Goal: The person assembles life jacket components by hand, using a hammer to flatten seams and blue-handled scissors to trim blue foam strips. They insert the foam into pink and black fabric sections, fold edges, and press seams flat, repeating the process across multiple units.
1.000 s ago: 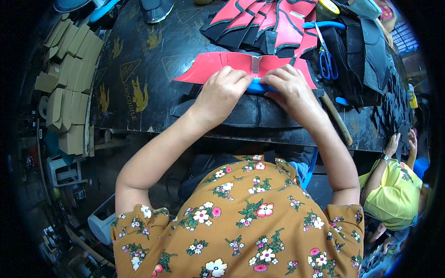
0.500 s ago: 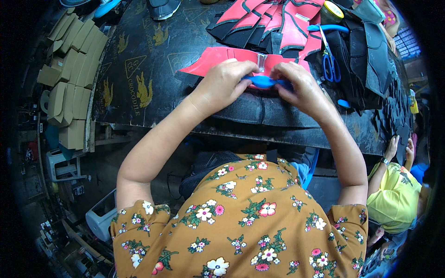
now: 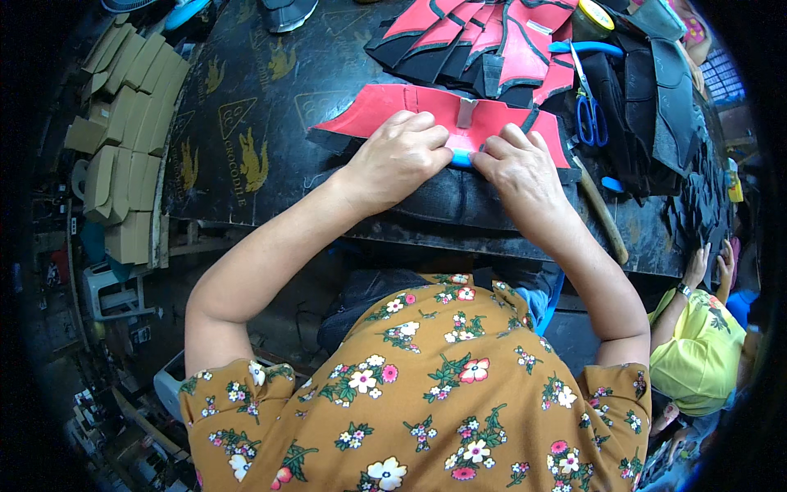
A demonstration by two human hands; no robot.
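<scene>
A pink panel [image 3: 361, 113] with black backing lies on the dark table in front of me. Its near edge is covered by a smooth blue strip [image 3: 461, 158], of which only a short middle stretch shows. My left hand [image 3: 402, 154] is closed round the strip's left part. Opposite it, my right hand [image 3: 522, 164] closes on the right part, fingers curled over and knuckles up. Both hands press down at the panel's near edge, a small gap between them. A grey tab [image 3: 466, 113] stands on the panel just beyond that gap. The strip's ends are hidden under my fingers.
Overlapping pink and black panels [image 3: 512, 49] lie beyond. To the right are blue-handled scissors [image 3: 590, 121], a yellow-lidded tub [image 3: 595, 15], black padded pieces [image 3: 635, 115] and a wooden handle [image 3: 602, 211]. Cardboard boxes [image 3: 123, 176] stand left. Another person [image 3: 697, 353] works at right.
Both hands have turned knuckles-up and closed further over the blue strip, so less of it shows. My right hand is slightly lower, and more of the panel and the wooden handle show.
</scene>
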